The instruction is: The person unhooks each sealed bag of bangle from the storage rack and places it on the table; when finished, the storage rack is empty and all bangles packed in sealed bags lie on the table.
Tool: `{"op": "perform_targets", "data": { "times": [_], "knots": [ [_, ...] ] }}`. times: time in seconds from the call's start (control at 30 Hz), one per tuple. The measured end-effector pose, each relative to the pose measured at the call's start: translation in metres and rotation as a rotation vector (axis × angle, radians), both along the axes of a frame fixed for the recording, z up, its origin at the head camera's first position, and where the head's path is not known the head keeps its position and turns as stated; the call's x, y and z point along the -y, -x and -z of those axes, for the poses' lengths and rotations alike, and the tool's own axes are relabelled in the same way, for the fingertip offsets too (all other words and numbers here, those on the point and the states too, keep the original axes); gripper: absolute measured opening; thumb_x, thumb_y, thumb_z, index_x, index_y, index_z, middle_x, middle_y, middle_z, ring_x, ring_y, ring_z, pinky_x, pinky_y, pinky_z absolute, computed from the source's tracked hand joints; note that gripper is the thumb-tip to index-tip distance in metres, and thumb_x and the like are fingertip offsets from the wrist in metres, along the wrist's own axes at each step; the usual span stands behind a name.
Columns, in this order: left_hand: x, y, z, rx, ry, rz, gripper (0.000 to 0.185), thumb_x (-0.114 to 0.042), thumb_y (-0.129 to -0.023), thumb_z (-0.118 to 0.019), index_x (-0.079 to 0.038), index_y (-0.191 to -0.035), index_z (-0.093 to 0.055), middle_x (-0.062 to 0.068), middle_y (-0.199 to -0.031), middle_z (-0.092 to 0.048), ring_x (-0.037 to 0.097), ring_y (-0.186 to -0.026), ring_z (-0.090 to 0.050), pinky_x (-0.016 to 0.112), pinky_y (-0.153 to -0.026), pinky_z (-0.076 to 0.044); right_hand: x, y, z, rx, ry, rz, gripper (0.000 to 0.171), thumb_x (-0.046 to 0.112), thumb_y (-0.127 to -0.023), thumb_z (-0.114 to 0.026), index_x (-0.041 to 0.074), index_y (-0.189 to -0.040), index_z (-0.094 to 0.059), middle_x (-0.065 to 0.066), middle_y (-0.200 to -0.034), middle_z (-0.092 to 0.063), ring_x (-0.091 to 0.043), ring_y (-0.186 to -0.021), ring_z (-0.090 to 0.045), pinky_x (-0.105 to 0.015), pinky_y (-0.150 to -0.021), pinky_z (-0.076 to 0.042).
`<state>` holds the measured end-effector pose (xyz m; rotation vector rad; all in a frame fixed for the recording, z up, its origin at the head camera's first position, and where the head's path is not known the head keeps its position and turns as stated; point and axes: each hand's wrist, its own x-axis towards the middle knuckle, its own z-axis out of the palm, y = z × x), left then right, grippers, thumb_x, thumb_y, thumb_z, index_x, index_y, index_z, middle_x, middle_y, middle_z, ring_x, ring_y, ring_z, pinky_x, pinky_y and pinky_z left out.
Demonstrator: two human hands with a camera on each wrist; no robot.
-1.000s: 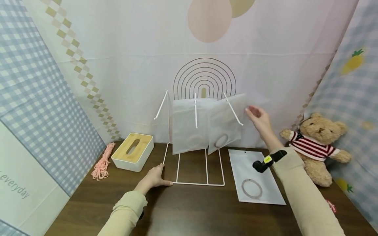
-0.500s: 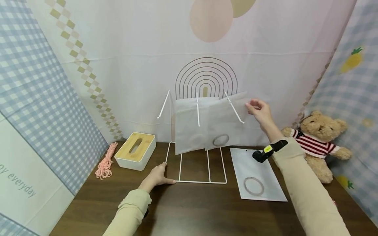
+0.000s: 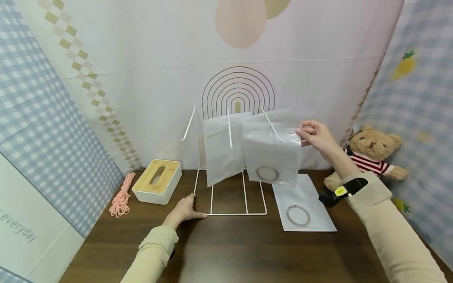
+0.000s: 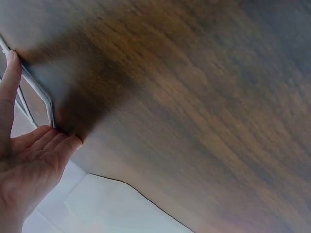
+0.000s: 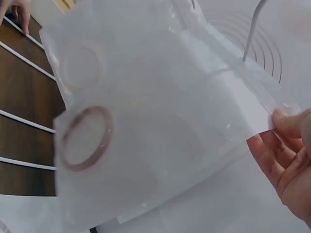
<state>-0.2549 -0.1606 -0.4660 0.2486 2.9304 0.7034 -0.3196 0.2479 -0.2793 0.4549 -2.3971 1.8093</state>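
Nearest on the dark wood worktop (image 3: 226,251), left hand (image 3: 184,211) lies flat, fingers straight, grip relaxed, fingertips touching the front-left corner of the white wire rack (image 3: 230,214) base. Right of the rack base, a frosted pouch with a ring (image 3: 301,208) lies flat on the worktop. Above it, right hand (image 3: 316,136) pinches the top right corner of a second frosted pouch (image 3: 271,157), grip clamped on that edge; this pouch hangs upright at the rack's right prong, ring visible low inside. Third pouch (image 3: 221,151) hangs on the middle prong just beside it. Left: tissue box (image 3: 157,186), pink cord (image 3: 121,195). Far right, teddy bear (image 3: 371,157) leans against the backdrop.
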Motion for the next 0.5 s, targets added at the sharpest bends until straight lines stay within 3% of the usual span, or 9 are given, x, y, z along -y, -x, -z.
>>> {"op": "perform_targets", "data": {
  "times": [0.17,0.5],
  "knots": [
    [0.0,0.001,0.0,0.009,0.013,0.003,0.091,-0.037,-0.066,-0.08,0.014,-0.13,-0.038,0.033,-0.131,-0.043,0.046,-0.12,-0.043,0.049,-0.101,-0.038,-0.006,-0.02,-0.006,0.061,-0.094,0.045,0.017,0.023,-0.09,-0.057,0.012,-0.102,-0.051,0.027,-0.078,-0.064,0.003,-0.067,-0.06,-0.018,-0.061,-0.054],
    [0.0,0.001,0.003,0.008,0.006,-0.006,0.093,-0.037,-0.066,-0.08,0.015,-0.13,-0.037,0.034,-0.132,-0.042,0.048,-0.119,-0.043,0.051,-0.1,-0.038,-0.014,-0.052,-0.008,0.099,-0.092,0.027,0.017,0.021,-0.091,-0.055,0.011,-0.103,-0.049,0.026,-0.077,-0.065,0.002,-0.068,-0.061,-0.018,-0.062,-0.053]
  ]
}}
